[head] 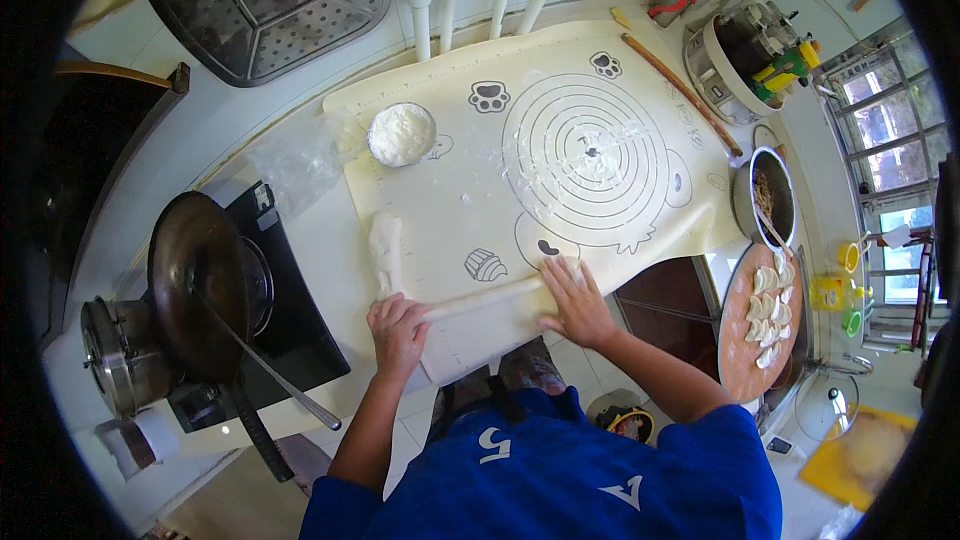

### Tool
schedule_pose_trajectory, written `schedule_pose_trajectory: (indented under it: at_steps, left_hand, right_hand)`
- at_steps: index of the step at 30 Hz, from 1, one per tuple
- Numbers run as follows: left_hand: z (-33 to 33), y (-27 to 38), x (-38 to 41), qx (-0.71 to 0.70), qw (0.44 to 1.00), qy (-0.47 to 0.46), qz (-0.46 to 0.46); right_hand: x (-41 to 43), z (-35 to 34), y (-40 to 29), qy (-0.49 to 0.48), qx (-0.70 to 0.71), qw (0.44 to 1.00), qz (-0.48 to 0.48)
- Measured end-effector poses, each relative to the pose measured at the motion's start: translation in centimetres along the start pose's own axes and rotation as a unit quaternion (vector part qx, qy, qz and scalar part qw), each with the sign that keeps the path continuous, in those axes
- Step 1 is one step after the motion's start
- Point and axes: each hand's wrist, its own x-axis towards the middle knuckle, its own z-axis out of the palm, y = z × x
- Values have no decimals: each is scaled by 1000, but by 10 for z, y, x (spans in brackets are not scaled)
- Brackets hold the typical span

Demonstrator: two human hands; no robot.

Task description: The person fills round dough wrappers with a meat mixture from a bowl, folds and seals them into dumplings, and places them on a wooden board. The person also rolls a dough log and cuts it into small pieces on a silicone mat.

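Note:
A long rope of white dough (487, 297) runs along the near edge of a cream printed pastry mat (450, 232). At the mat's left corner it bends away from me into a thicker dough end (386, 244). My left hand (397, 330) has its fingers and thumb curled around the rope at this bend. Flat on the rope's right end lies my right hand (579, 304), fingers spread, hiding the dough beneath it. Flour is scattered over the mat's printed circles (589, 154). A bowl of flour (402, 135) sits at the mat's far left.
A wooden rolling pin (681, 94) lies on the far right. Beyond the mat's right edge stand a pot of filling (763, 199) and a round board (742, 360) bearing several dumplings (766, 304). At left, a wok (199, 285) with a ladle rests on the black cooktop (300, 360), near a plastic bag (300, 161).

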Motion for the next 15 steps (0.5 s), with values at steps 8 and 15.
schedule_pose_trajectory:
  at_steps: [8, 15]
  left_hand:
    - [-5, 37, 19, 6, 997, 66, -35]
    - [-2, 18, -2, -19, 999, -27, 2]
  right_hand:
    - [117, 5, -46, 181, 25, 982, 35]
    - [56, 30, -101, 47, 64, 995, -64]
